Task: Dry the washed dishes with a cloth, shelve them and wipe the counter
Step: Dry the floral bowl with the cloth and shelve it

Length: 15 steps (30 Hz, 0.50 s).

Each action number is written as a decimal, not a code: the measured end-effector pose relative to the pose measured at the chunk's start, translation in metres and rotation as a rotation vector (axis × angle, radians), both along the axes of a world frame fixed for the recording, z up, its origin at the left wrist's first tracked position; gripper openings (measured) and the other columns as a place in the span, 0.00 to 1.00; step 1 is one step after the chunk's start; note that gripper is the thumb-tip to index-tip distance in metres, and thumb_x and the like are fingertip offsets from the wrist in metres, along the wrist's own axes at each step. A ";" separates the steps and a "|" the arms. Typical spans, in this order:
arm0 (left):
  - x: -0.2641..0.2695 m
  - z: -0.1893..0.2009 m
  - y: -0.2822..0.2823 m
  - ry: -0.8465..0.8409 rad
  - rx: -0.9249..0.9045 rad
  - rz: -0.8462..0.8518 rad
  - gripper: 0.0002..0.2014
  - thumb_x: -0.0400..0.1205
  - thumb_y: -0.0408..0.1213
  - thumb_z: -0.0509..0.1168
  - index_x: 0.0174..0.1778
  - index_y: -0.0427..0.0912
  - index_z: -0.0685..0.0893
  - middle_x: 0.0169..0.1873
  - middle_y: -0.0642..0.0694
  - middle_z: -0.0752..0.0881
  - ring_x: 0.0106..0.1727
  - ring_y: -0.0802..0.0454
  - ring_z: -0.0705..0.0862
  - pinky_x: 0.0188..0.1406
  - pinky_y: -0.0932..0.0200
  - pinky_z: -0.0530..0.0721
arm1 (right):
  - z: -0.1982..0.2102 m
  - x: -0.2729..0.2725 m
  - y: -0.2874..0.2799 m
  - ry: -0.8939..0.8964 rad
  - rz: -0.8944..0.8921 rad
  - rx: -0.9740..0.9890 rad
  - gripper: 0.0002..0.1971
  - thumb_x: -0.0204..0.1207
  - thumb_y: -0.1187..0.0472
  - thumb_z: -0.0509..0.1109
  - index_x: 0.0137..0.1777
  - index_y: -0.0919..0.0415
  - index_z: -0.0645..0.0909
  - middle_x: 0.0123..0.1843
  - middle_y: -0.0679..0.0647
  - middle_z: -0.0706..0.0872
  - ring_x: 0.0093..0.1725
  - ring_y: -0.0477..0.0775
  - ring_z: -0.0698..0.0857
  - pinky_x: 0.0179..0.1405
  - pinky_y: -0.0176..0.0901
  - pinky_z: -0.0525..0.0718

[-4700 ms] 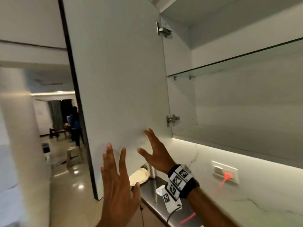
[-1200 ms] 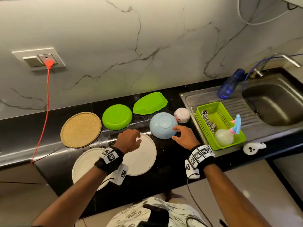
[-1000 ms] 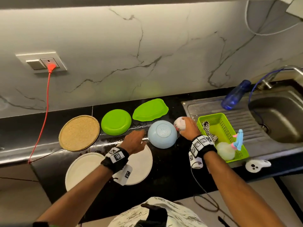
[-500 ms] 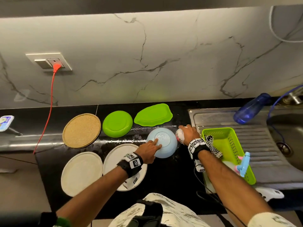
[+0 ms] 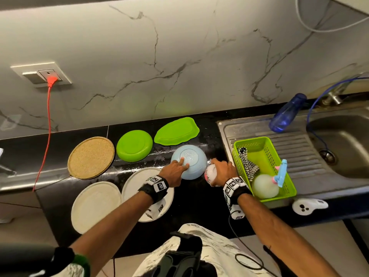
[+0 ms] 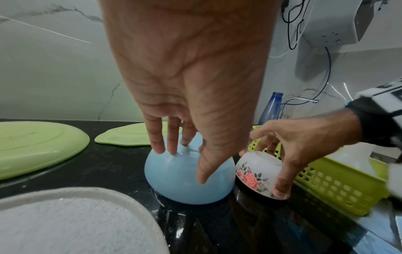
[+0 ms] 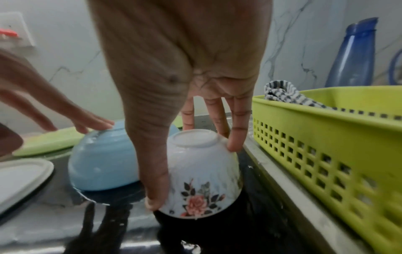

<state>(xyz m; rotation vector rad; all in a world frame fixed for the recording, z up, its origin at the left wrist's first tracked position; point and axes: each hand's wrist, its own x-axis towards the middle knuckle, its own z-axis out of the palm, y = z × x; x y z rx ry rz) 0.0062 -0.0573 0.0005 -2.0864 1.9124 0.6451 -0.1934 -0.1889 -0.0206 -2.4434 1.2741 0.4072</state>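
Observation:
A light-blue bowl (image 5: 192,162) stands upside down on the wet black counter (image 5: 195,204). My left hand (image 5: 180,166) rests straight fingers on its base, thumb against its side (image 6: 185,165). Right beside it is a small white bowl with a rose print (image 7: 202,180), also upside down and tilted. My right hand (image 7: 193,175) pinches it between thumb and fingertips. A striped cloth (image 5: 247,162) lies in the green basket (image 5: 283,188) just right of that hand.
Left of the bowls lie a round green plate (image 5: 134,145), a leaf-shaped green plate (image 5: 176,131), a cork mat (image 5: 91,157) and two white plates (image 5: 95,204). A blue bottle (image 5: 287,112) and the sink (image 5: 343,144) are at right; a white controller (image 5: 309,205) sits at the edge.
The view dropped from the open cupboard to the counter. My left hand moved onto the blue bowl. My right hand left the blue bowl, took the floral bowl and tipped it.

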 end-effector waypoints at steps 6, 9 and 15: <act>0.003 -0.001 0.007 0.074 -0.032 0.035 0.40 0.81 0.31 0.66 0.89 0.43 0.57 0.89 0.34 0.52 0.84 0.34 0.64 0.81 0.42 0.70 | 0.006 -0.015 0.018 -0.345 -0.193 0.300 0.46 0.42 0.38 0.90 0.65 0.41 0.80 0.57 0.49 0.89 0.56 0.56 0.88 0.55 0.51 0.90; 0.007 -0.004 0.015 0.173 -0.059 0.112 0.41 0.82 0.37 0.69 0.89 0.37 0.55 0.89 0.34 0.51 0.87 0.35 0.60 0.83 0.42 0.67 | 0.011 -0.019 0.022 -0.589 -0.330 0.449 0.44 0.42 0.41 0.93 0.63 0.43 0.81 0.59 0.50 0.90 0.56 0.53 0.91 0.52 0.56 0.93; 0.003 0.013 0.026 0.458 -0.255 0.196 0.53 0.77 0.48 0.79 0.88 0.34 0.54 0.87 0.35 0.59 0.87 0.39 0.58 0.85 0.53 0.55 | 0.050 -0.015 0.037 -0.954 -0.493 0.745 0.38 0.60 0.63 0.92 0.70 0.55 0.79 0.59 0.61 0.92 0.59 0.59 0.93 0.54 0.62 0.93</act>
